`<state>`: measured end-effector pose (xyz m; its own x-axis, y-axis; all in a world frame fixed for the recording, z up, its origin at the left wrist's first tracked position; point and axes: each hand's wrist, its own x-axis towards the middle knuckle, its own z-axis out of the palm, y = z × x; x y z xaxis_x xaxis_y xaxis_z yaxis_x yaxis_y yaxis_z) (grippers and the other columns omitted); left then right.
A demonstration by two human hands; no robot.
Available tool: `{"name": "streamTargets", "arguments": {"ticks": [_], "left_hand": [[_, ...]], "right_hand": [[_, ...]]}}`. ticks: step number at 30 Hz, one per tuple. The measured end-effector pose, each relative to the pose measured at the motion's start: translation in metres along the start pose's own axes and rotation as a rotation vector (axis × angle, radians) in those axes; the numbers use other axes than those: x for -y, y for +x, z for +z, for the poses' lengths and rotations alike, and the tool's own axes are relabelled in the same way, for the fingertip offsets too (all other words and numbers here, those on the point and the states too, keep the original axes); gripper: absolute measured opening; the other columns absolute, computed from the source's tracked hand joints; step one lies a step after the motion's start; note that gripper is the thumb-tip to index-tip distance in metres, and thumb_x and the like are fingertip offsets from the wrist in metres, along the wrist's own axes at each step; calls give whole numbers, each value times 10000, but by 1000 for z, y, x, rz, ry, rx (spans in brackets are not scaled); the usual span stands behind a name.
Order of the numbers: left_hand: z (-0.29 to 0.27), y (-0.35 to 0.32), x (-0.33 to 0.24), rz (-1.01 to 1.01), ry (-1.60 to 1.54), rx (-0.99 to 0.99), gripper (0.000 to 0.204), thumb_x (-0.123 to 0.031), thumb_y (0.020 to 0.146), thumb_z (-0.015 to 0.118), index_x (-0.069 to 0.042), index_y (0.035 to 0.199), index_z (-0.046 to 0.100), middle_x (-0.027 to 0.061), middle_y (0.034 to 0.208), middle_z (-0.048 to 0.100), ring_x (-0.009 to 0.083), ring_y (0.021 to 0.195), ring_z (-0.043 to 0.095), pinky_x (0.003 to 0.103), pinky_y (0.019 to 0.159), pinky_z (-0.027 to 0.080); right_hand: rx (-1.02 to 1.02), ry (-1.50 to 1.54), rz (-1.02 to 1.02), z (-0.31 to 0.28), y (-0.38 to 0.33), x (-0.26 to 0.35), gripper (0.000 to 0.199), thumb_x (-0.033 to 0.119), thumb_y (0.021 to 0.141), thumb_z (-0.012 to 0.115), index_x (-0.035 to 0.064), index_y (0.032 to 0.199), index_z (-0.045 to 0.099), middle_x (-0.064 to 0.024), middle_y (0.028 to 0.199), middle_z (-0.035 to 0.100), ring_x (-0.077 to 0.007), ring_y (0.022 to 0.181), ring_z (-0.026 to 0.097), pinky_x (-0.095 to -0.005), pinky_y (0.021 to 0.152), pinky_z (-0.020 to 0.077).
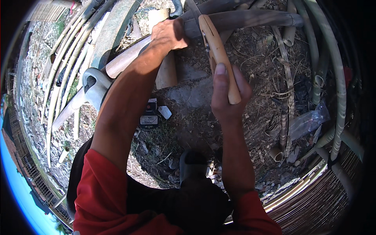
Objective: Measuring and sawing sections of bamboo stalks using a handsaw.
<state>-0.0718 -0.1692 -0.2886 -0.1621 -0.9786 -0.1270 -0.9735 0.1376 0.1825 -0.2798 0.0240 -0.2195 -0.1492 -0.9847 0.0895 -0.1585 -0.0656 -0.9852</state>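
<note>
My left hand (168, 34) is closed over a thick bamboo pole (250, 21) that lies across the far side of the work spot. The pole seems to run on under the hand toward a sunlit end at the lower left. In my right hand (230, 88) is a handsaw, its curved wooden handle (215, 43) wrapped by the fingers with the thumb along it. The saw's blade (193, 8) points away from me, past the pole's near side; whether its teeth touch the pole I cannot tell. A short bamboo piece (167, 72) sits below the left wrist.
A black tape measure (149, 118) lies on the dirt between my arms. My grey shoes (95, 88) show at the left and lower middle. Long thin poles (64, 78) fill the left; curved bamboo (338, 78) and a clear plastic bag (309, 121) are at the right.
</note>
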Motion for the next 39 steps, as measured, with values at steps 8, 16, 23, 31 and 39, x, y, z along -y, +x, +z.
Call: {"name": "streamTargets", "arguments": {"ticks": [8, 16, 23, 31, 39], "left_hand": [[-3, 9, -7, -127, 11, 137, 463, -312, 691, 789, -117, 1111, 767, 162, 1051, 781, 322, 1071, 754, 415, 937, 599], [-6, 8, -4, -60, -12, 63, 497, -271, 672, 768, -123, 1145, 754, 186, 1048, 780, 322, 1064, 759, 411, 919, 596], [-15, 5, -19, -166, 36, 77, 420, -266, 696, 746, -91, 1075, 787, 183, 1004, 787, 332, 1017, 774, 422, 885, 613], [-23, 2, -16, -106, 32, 184, 467, -312, 715, 749, -110, 1134, 785, 168, 1067, 788, 321, 1036, 771, 405, 892, 613], [-24, 10, -13, -135, 49, 181, 428, -299, 729, 729, -110, 1108, 796, 183, 1073, 784, 323, 1036, 769, 413, 894, 608]], "right_hand": [[-23, -137, -139, -44, -83, -3, 377, 294, 981, 593, -68, 903, 664, -102, 640, 617, -154, 525, 602, -301, 485, 451], [-50, -87, -44, -35, -69, 6, 460, 377, 1022, 549, -16, 790, 598, -68, 590, 561, -130, 510, 551, -298, 532, 462], [24, -126, 39, -1, -4, 16, 419, 335, 1014, 554, -18, 799, 622, -77, 597, 593, -140, 511, 580, -290, 484, 422], [-80, -84, -98, -44, -84, 26, 463, 360, 1023, 535, -52, 854, 659, -87, 609, 601, -144, 532, 604, -291, 496, 461], [5, -167, -79, -23, -33, 12, 336, 263, 998, 632, -10, 803, 625, -49, 586, 547, -112, 495, 539, -293, 468, 396]]}}
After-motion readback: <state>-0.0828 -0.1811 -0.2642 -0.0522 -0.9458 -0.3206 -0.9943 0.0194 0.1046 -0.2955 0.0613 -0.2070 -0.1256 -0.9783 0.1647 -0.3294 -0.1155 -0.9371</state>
